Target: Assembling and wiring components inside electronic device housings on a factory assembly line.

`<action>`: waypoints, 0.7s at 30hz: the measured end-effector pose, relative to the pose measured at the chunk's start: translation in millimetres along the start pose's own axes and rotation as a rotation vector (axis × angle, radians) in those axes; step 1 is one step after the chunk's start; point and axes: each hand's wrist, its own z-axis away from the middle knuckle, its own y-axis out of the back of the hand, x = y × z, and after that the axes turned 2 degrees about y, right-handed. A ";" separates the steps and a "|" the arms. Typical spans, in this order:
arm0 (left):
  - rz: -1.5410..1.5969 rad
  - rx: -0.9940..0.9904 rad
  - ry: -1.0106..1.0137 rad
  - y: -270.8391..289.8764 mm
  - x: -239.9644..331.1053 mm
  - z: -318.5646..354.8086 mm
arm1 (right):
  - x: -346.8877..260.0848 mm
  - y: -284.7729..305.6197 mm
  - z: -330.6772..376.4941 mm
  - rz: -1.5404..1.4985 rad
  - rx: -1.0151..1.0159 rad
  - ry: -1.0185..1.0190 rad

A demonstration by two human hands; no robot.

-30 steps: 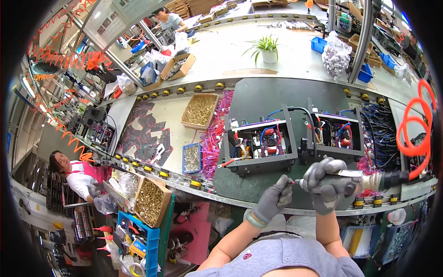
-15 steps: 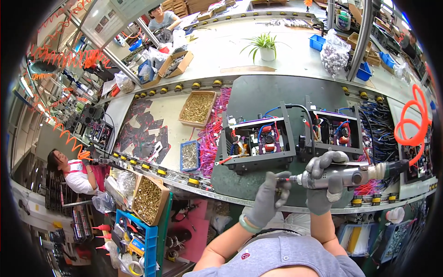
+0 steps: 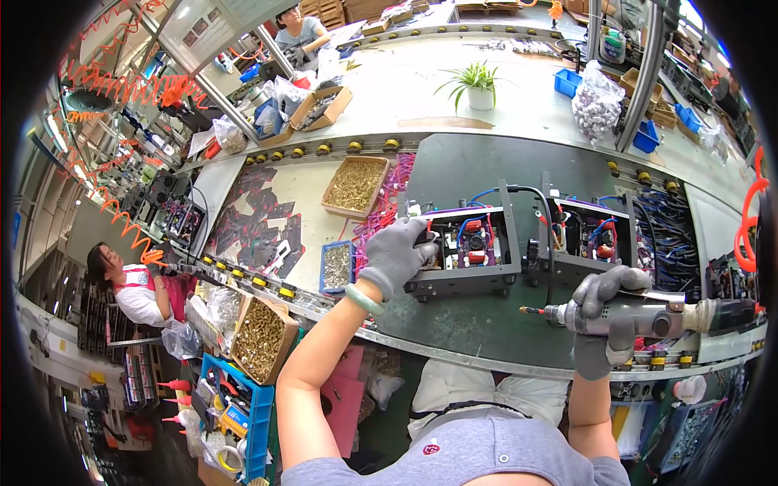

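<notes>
A factory assembly bench with a dark mat runs under both gloved hands. The left hand (image 3: pixel 395 255) is closed on the left end of an open black electronics chassis (image 3: pixel 463 247), wiring exposed and no cover on, so assembly looks unfinished. The right hand (image 3: pixel 604 316) grips a powered screwdriver (image 3: pixel 648 316), its bit clear of the chassis. A second chassis (image 3: pixel 587 239) sits beyond the driver; a screw tray (image 3: pixel 336 266) lies just left of the left hand.
</notes>
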 end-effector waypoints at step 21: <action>-0.260 -0.270 -0.291 18.1 3.6 -33.4 | 8.1 -5.7 3.8 0.035 0.061 -0.153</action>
